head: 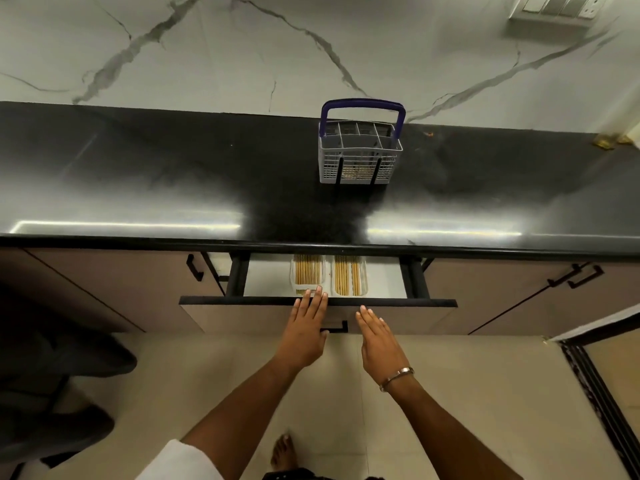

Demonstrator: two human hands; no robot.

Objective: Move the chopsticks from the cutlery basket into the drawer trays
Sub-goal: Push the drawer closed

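Observation:
A grey cutlery basket [360, 157] with a blue handle stands on the black counter, and pale chopsticks show through its lower mesh. Below the counter edge a drawer [391, 278] is partly pulled out. Inside it lie two clear trays side by side, the left tray [307, 273] and the right tray [349, 275], each filled with wooden chopsticks. My left hand [306, 329] lies flat with its fingertips over the drawer's front edge, near the left tray. My right hand [379, 341] is flat in front of the drawer face, holding nothing.
The black counter [173, 174] runs left to right under a marble wall. Closed cabinet doors with black handles [194, 268] flank the drawer. A dark chair or bag [52, 375] sits on the floor at left. My bare foot [284, 452] is on the tiles.

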